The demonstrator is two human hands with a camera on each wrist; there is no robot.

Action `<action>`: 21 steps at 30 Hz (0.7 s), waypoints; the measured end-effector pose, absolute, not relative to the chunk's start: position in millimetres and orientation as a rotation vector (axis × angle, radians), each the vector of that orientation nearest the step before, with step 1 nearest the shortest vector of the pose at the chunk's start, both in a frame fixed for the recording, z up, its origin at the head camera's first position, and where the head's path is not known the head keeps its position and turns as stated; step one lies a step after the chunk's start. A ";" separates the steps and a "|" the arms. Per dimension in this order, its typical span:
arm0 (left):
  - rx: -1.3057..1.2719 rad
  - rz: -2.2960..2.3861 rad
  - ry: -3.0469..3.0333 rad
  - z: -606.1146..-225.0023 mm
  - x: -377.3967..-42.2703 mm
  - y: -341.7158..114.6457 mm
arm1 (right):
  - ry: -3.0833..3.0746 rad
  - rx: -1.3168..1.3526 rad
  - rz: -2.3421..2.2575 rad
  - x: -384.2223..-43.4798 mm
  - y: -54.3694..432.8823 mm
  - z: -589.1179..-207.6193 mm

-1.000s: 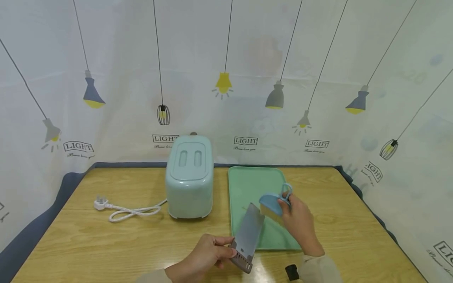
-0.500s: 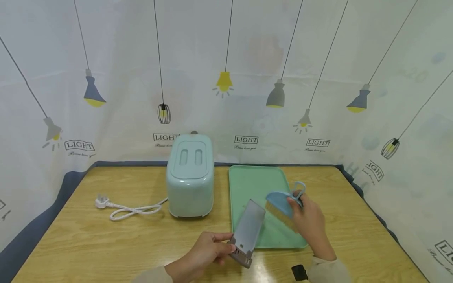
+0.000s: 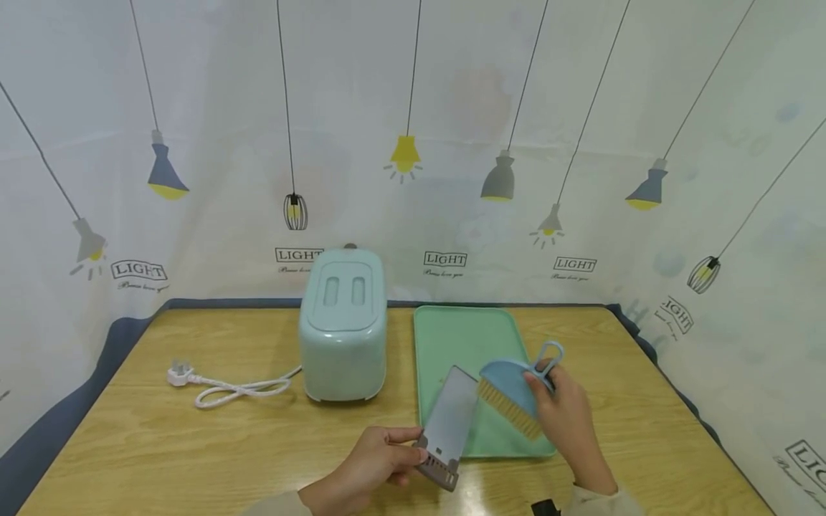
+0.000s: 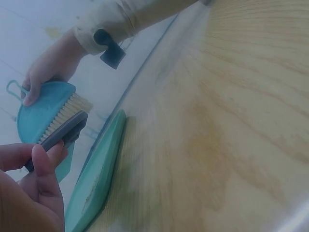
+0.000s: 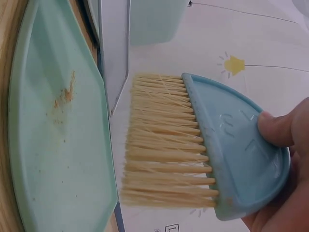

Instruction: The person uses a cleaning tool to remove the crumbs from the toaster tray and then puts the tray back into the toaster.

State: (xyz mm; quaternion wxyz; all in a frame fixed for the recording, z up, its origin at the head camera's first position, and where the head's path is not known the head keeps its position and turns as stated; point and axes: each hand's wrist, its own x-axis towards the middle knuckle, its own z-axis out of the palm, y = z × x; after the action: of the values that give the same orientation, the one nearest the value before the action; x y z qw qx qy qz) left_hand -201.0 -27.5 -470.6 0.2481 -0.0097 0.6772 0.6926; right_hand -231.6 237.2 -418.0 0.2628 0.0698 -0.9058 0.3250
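My left hand (image 3: pixel 381 459) pinches the brown end of a grey metal crumb tray (image 3: pixel 449 416) between thumb and fingers. The crumb tray slants over the near left part of a green tray (image 3: pixel 503 330). In my right hand (image 3: pixel 568 419) is a small blue hand brush (image 3: pixel 513 383), gripped near its looped handle. Its pale bristles (image 5: pixel 164 145) point left and down, beside the far end of the crumb tray. Brown crumbs (image 5: pixel 65 96) lie scattered on the green tray in the right wrist view.
A mint-green toaster (image 3: pixel 344 337) stands left of the green tray. Its white cord and plug (image 3: pixel 181 373) lie on the wooden table (image 3: pixel 193 459) farther left. A printed cloth (image 3: pixel 413 215) hangs behind the table.
My right hand has drawn the brush rightward and a little nearer, off the far end of the crumb tray. The left hand keeps its grip, and the crumb tray has tilted slightly.
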 end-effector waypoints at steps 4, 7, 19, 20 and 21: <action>-0.025 1.901 1.831 -472.9 -202.0 -26.6 | -2.433 0.239 0.945 -228.8 232.9 -420.3; -0.020 1.904 1.822 -474.3 -203.0 -26.5 | -2.450 0.269 1.034 -227.0 230.0 -423.6; -0.019 1.907 1.798 -468.7 -203.5 -27.2 | -2.506 0.206 1.396 -222.7 221.0 -421.0; -0.012 1.908 1.801 -468.2 -203.7 -27.3 | -2.507 0.216 1.422 -222.5 220.3 -419.9; -0.007 1.908 1.803 -467.9 -204.1 -27.3 | -2.508 0.221 1.445 -222.6 219.5 -418.8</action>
State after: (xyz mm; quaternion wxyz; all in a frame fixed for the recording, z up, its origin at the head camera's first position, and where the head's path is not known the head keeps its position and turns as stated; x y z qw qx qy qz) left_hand -204.1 -27.3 -467.9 0.2553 -0.0028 0.6640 0.7028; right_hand -222.6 219.5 -418.8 0.1190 0.0755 -0.8578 0.4943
